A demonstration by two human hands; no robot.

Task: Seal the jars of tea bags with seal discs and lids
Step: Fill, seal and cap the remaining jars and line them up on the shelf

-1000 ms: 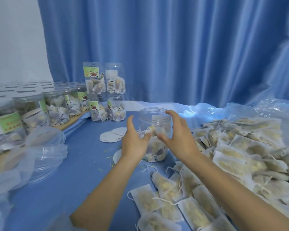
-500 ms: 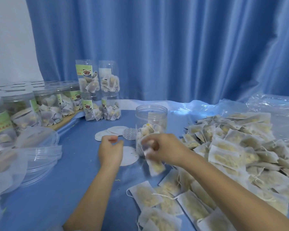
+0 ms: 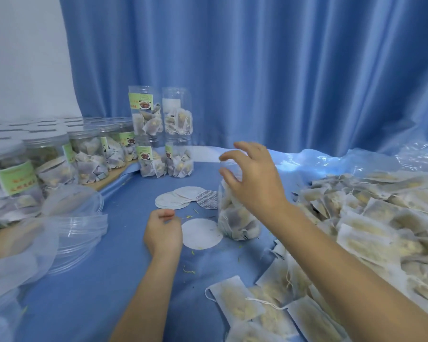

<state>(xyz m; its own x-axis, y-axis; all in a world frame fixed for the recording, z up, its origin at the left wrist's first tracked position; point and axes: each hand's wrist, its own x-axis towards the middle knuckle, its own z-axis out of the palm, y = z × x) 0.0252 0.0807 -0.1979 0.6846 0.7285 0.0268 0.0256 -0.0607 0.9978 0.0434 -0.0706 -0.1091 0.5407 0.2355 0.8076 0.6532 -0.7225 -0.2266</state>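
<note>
Head view: clear lidless jar (image 3: 235,218) half-full of tea bags; right hand (image 3: 253,177) fingers spread above; left hand (image 3: 162,232) fingers curled.

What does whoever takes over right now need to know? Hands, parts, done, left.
Right hand: fingers spread and loosely curled by the open jar's mouth, holding nothing visible.
Left hand: curled on the cloth beside a single seal disc; whether it pinches anything cannot be told.
More seal discs are stacked behind; clear lids stacked at left; loose tea bags heaped at right.
Done: jar holds tea bags; lidded jars stand at left.
Left: disc on this jar, then lid.
</note>
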